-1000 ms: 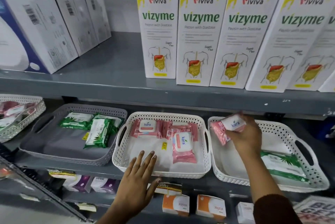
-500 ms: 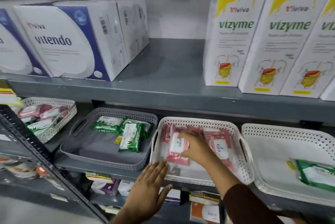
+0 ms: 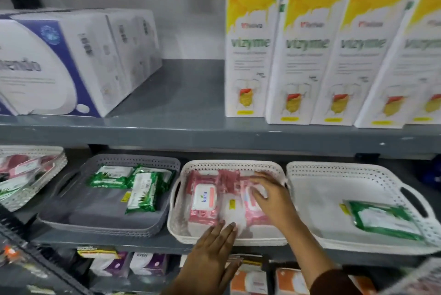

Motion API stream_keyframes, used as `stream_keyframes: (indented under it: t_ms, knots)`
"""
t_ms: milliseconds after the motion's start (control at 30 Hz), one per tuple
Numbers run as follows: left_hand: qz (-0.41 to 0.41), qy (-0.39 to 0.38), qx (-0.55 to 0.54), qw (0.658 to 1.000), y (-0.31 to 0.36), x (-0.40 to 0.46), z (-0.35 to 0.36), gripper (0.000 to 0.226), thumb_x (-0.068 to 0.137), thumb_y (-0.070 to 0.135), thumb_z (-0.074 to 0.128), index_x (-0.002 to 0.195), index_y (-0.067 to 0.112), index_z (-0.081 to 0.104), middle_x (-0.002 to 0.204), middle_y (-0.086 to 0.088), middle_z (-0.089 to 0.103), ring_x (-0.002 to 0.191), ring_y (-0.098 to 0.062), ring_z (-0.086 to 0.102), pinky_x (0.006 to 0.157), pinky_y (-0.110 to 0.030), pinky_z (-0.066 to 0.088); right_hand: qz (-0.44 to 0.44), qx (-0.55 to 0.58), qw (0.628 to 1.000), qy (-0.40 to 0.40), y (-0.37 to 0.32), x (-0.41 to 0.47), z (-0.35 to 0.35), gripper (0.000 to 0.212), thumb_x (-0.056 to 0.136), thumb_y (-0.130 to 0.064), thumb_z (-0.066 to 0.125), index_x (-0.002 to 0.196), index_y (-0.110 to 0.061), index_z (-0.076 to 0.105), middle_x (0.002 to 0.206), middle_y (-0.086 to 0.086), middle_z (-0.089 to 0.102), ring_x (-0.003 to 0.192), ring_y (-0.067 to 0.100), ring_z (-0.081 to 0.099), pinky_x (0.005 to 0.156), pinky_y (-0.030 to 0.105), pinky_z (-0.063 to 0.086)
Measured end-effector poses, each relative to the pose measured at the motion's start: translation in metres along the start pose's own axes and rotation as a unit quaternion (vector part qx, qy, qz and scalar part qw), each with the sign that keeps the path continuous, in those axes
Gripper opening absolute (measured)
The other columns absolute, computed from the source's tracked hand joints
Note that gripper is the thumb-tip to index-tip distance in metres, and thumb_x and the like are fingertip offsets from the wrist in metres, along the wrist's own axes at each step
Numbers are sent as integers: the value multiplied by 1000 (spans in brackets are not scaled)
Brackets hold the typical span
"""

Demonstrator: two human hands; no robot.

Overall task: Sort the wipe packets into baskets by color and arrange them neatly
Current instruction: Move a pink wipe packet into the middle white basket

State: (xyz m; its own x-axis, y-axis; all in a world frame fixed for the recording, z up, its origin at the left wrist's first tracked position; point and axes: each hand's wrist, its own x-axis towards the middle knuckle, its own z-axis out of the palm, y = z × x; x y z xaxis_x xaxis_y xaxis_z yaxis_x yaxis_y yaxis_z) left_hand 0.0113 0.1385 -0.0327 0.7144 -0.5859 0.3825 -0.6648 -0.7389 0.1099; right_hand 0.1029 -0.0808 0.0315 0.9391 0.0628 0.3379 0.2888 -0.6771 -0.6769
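Note:
A white middle basket (image 3: 181, 230) holds several pink wipe packets; one with a white "kara" lid (image 3: 204, 198) lies at its left. My right hand (image 3: 269, 195) rests flat, fingers spread, on the pink packets at the basket's right side. My left hand (image 3: 211, 254) lies open against the basket's front rim. To the left, a grey basket (image 3: 95, 220) holds three green packets (image 3: 140, 191). The white basket on the right (image 3: 317, 235) holds one green packet (image 3: 384, 222). Another white basket (image 3: 31, 189) at far left holds mixed pink and green packets.
The upper shelf (image 3: 191, 127) carries white-and-blue boxes (image 3: 59, 65) at left and tall yellow-topped Vizyme cartons (image 3: 310, 56) at right. Below the baskets, small purple and orange boxes (image 3: 148, 263) fill a lower shelf. A dark metal rack edge (image 3: 35, 254) crosses the lower left.
My right hand carried a pink packet from the right basket into the middle basket, set it down at the left, then slid right onto the other pink packets. The view shifted.

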Motion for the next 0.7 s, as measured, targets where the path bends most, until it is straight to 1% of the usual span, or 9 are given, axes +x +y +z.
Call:
stream_keyframes:
  t_ms: [67,167,267,333,400,500,567,633,700]
  knots:
    - [20,1,-8,1000,23,16,9,60,100,51,39,142,10,49,150,-2,41,140,-23,34,110,-38,29,34,-1,999,28,16,-10,-32,24,90,-15,66,113,-21,69,121,-3,69,110,14,64,98,32,53]
    - [29,5,-7,1000,56,40,21,61,100,51,36,139,8,52,147,-6,46,138,-25,38,109,-40,29,70,-30,994,78,48,-25,-74,18,88,-8,66,104,-13,71,109,4,72,100,19,66,91,28,51]
    - [34,-3,-2,999,86,60,32,62,100,52,33,137,6,54,144,-8,49,134,-28,43,113,-38,23,168,-82,978,90,89,-36,-108,20,85,-12,67,104,-16,70,110,5,70,102,24,65,88,30,51]
    - [31,-16,-3,999,100,69,36,64,101,53,30,138,7,53,146,-8,47,134,-26,42,112,-37,23,245,-161,953,78,111,-39,-127,29,85,-16,66,114,-12,67,119,11,65,111,30,60,93,38,52]
    - [27,-28,2,999,112,79,40,66,101,54,26,138,7,52,147,-8,46,134,-26,42,113,-35,19,340,-237,909,37,129,-42,-144,43,85,-30,64,124,-13,59,128,17,56,119,36,52,97,45,49]
    - [10,-42,6,999,123,87,43,68,101,54,24,138,5,52,147,-9,46,135,-27,41,114,-33,12,460,-248,850,-58,148,-40,-161,64,77,-56,61,127,-19,46,138,20,42,129,41,38,101,55,42]
    - [-6,-39,2,999,128,89,46,67,102,54,24,140,6,50,148,-8,44,136,-25,39,113,-33,14,454,-250,847,-115,148,-39,-166,71,70,-55,64,127,-16,47,132,20,47,124,39,43,97,48,45]
    - [-20,-41,-5,999,131,88,46,66,102,54,24,141,7,48,149,-6,41,138,-24,36,113,-31,14,410,-271,859,-144,137,-38,-169,72,69,-51,71,128,-16,50,127,15,53,118,33,50,93,37,46]
    - [-20,-42,-8,999,132,88,45,65,102,54,24,142,7,48,149,-5,41,138,-22,35,113,-31,13,367,-269,874,-171,127,-34,-164,80,63,-45,80,132,-19,50,127,10,58,114,28,57,93,33,49]
